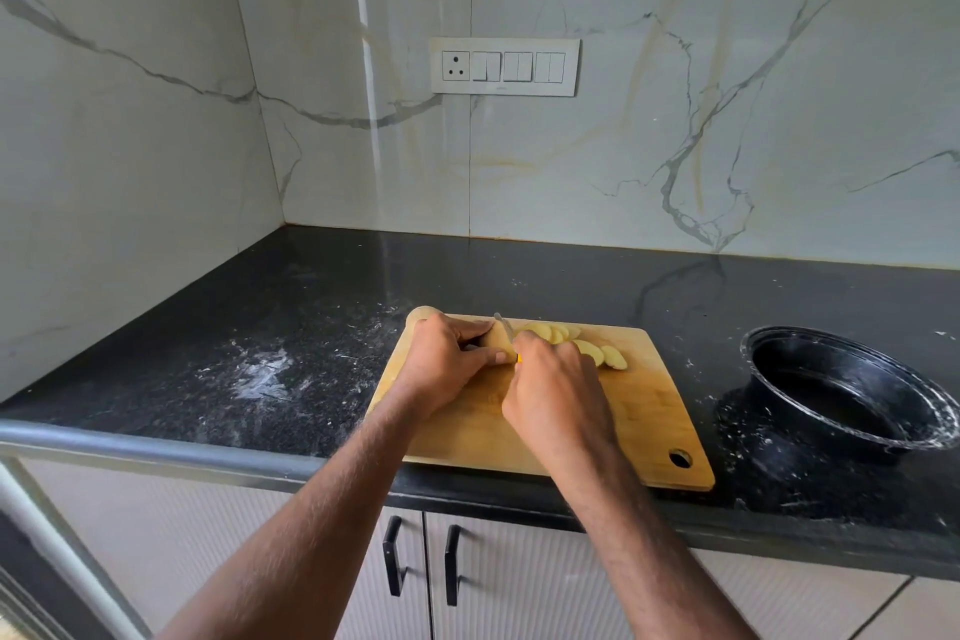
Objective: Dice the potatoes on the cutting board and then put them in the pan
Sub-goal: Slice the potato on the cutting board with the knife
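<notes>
Left hand grips one potato on the board; right hand clasps a knife; perhaps eight slices; one pan.

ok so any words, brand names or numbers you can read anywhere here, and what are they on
None can be read.
Switch panel on the wall: a tiny mark on its lower edge, too small to read.
Cutting board, pan, knife, cupboard doors: no text visible.
</notes>
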Tool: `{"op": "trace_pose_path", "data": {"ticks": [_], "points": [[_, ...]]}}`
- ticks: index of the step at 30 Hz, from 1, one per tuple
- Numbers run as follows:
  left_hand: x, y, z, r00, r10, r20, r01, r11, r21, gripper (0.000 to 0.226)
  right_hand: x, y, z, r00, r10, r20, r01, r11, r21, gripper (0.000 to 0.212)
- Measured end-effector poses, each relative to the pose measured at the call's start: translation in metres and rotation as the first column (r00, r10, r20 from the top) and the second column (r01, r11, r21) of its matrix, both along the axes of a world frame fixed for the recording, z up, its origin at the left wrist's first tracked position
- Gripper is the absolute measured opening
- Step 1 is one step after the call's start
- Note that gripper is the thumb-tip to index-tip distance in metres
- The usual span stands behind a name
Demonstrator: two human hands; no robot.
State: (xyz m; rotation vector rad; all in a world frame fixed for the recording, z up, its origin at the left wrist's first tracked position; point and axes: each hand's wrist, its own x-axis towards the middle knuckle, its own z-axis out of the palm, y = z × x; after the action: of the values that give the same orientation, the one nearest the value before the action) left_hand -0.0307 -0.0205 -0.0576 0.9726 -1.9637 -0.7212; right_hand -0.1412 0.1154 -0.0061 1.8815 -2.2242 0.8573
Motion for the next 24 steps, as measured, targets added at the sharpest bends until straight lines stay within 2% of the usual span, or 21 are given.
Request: {"op": "trace_pose_path", "data": {"ticks": [6,11,17,18,21,24], "points": [[0.001,-0.001,-0.001,1.0,0.006,0.031,-0.005,0.999,-0.032,0.036,0.003,-0.016,0.003,0.999,-0.031,0.032,0.028,0.997,0.068,0.018],[0.0,0.001,0.001,0.999,0.04,0.031,-0.039,0.999,-0.034,0.036,0.003,-0.021,-0.01,0.998,-0.03,0.056,0.028,0.999,0.042,0.021],[-0.001,0.004,0.005,0.997,0.072,0.031,-0.072,0.997,-0.007,0.013,-0.002,-0.007,-0.027,0.998,-0.019,0.061,0.016,0.999,0.044,0.031],[-0.001,0.005,0.006,0.997,0.073,0.036,-0.073,0.997,-0.005,0.015,-0.004,-0.005,-0.028,0.998,-0.013,0.061,0.011,0.999,0.037,0.032],[-0.001,0.005,0.006,0.994,0.094,0.053,-0.093,0.996,-0.016,0.04,-0.011,-0.002,-0.029,0.999,-0.005,0.044,0.003,0.999,0.032,0.034],[-0.001,0.005,0.005,0.989,0.132,0.061,-0.131,0.991,-0.015,0.048,-0.016,0.002,-0.03,0.998,-0.029,0.055,0.029,0.999,0.015,0.033]]}}
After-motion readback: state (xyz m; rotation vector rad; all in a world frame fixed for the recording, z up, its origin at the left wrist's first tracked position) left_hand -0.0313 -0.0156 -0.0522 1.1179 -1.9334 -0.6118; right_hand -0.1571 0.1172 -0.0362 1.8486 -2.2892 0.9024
